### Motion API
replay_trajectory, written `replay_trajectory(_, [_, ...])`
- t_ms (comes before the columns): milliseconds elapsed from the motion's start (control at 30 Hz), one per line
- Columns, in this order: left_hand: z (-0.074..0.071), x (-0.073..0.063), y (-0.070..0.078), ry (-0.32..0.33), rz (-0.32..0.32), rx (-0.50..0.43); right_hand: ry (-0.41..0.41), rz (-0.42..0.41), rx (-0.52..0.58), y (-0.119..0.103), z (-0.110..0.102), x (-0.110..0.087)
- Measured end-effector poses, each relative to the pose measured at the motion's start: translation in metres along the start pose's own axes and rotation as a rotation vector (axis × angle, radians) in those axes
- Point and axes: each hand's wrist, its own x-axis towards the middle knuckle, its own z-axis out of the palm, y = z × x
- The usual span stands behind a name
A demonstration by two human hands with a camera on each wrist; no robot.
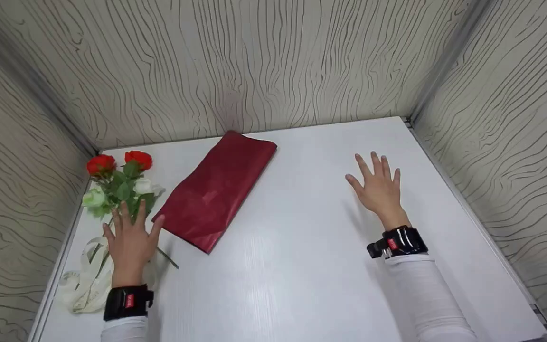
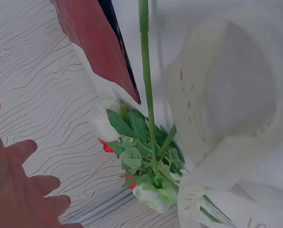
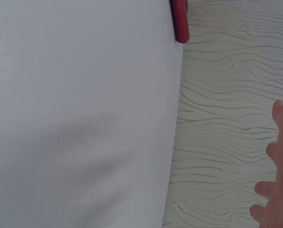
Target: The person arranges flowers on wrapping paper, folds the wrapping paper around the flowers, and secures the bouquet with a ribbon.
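Note:
My left hand (image 1: 131, 244) is spread with straight fingers above the flower stems at the left of the table, holding nothing. Beyond its fingertips lie red roses (image 1: 101, 165) and white roses (image 1: 94, 197) with green leaves; one green stem (image 2: 148, 71) shows clearly in the left wrist view. Beside and partly under that hand is a loosely coiled cream ribbon (image 1: 83, 289) with print on it. A folded dark red wrapping sheet (image 1: 219, 190) lies slantwise right of the flowers. My right hand (image 1: 379, 192), fingers spread and nothing in it, hovers over the table's right part, casting a shadow.
The white table (image 1: 302, 275) is bordered by wood-grain patterned panels (image 1: 264, 66) at the back and both sides. Grey metal posts (image 1: 454, 57) stand at the back corners. Each wrist wears a black camera band (image 1: 404, 241).

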Motion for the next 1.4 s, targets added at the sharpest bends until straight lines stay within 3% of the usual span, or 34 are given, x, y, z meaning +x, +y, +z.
replay_trajectory(300, [0.025, -0.003, 0.025, 0.007, 0.066, -0.04, -0.101, -0.087, 0.015, -0.05, 0.027, 0.0])
replay_trajectory(500, [0.046, -0.01, 0.044, -0.038, 0.099, -0.033, -0.181, -0.175, 0.022, -0.091, 0.051, -0.007])
replay_trajectory(867, [0.084, -0.016, 0.067, -0.101, 0.1, -0.085, -0.255, -0.347, -0.013, -0.144, 0.098, -0.029])
replay_trajectory(1200, [0.084, -0.027, 0.084, -0.205, 0.102, -0.066, -0.363, -0.503, -0.061, -0.193, 0.123, -0.04])
replay_trajectory(1400, [0.084, -0.031, 0.094, -0.194, 0.154, -0.039, -0.401, -0.516, -0.019, -0.215, 0.129, -0.043])
